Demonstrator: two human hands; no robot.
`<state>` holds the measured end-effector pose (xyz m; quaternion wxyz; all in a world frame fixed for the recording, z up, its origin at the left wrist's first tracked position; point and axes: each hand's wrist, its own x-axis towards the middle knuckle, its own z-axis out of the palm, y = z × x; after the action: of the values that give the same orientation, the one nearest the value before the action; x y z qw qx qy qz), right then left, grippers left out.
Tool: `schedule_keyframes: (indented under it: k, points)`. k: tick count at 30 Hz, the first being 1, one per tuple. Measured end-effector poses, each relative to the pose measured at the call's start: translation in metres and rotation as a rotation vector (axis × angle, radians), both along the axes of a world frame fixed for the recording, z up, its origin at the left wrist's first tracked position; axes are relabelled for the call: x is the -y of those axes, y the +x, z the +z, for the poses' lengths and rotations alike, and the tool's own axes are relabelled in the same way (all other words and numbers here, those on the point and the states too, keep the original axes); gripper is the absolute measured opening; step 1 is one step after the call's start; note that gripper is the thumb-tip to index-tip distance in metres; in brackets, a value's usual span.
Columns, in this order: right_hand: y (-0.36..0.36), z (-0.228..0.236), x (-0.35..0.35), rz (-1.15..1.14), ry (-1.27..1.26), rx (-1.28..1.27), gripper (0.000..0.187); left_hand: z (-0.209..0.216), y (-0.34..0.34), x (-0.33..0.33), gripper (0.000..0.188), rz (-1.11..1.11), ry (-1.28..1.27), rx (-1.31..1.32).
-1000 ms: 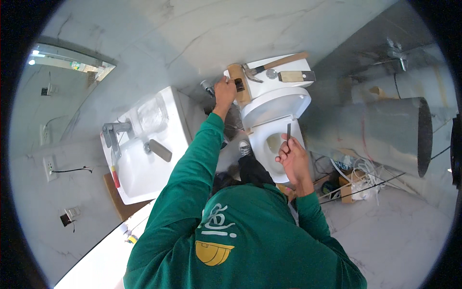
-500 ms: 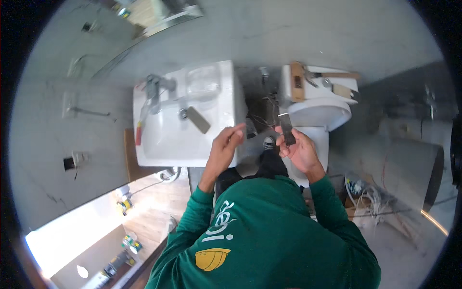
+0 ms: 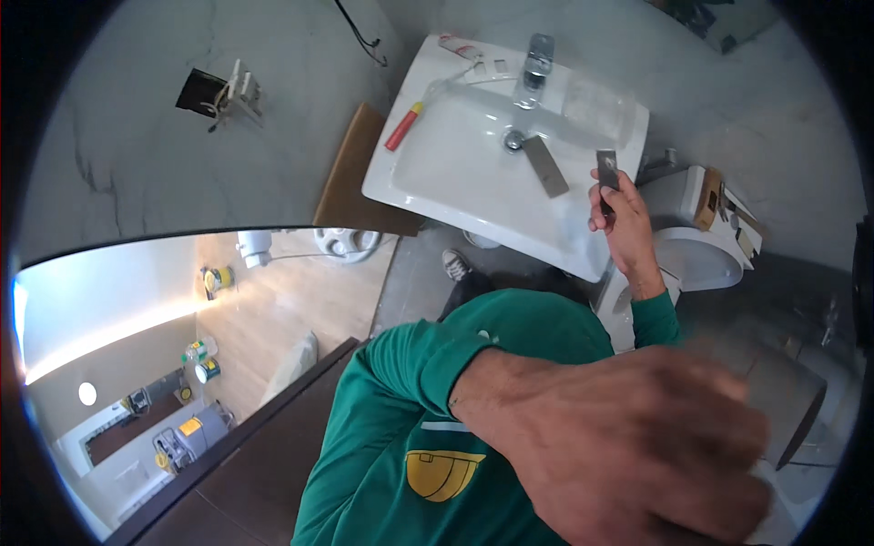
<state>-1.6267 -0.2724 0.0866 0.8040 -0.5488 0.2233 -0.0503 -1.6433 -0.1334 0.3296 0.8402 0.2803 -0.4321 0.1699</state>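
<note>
My right hand (image 3: 626,214) is closed around a small dark rectangular piece (image 3: 607,166), held upright over the right side of the white sink (image 3: 455,196). Its kind does not show. Very near the camera, my left hand (image 3: 637,437) reaches across my chest; its fingers look bent but are smeared by motion, so what they hold, if anything, is hidden. A flat grey rectangular piece (image 3: 546,167) lies in the basin by the drain (image 3: 514,139). On the sink's left rim rests a red and yellow-handled tool (image 3: 403,127).
A chrome faucet (image 3: 535,73) stands at the sink's back. To the right is a toilet (image 3: 696,259), with a hammer (image 3: 742,214) and a wooden block (image 3: 707,198) on its tank. An open wall box (image 3: 202,94) with wires is at the left, above a mirror (image 3: 291,300).
My view has swung left, so the sink sits more central. My left hand has come up from the sink's edge to close before the camera. My right hand keeps the dark piece.
</note>
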Motion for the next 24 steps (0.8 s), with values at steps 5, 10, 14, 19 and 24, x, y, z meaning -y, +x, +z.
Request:
schedule_keyframes:
  k: [5, 10, 14, 19, 24]
  points:
    - [0.006, -0.007, -0.023, -0.196, 0.120, -0.056, 0.047, -0.062, 0.089, -0.112, 0.023, -0.379, 0.606, 0.253]
    - [0.005, -0.023, -0.019, -0.190, 0.253, -0.079, 0.046, -0.138, 0.180, -0.100, 0.035, 0.174, 1.101, 0.052]
    - [0.027, -0.046, -0.002, -0.135, 0.225, -0.170, 0.035, -0.170, 0.261, -0.050, 0.034, 0.266, 1.170, 0.031]
    - [0.049, -0.074, 0.018, -0.091, 0.232, -0.215, 0.030, -0.194, 0.296, 0.000, 0.045, 0.373, 1.379, 0.332]
    - [0.044, -0.103, 0.025, -0.106, 0.252, -0.257, 0.033, -0.228, 0.312, 0.017, 0.043, 0.366, 1.515, 0.339]
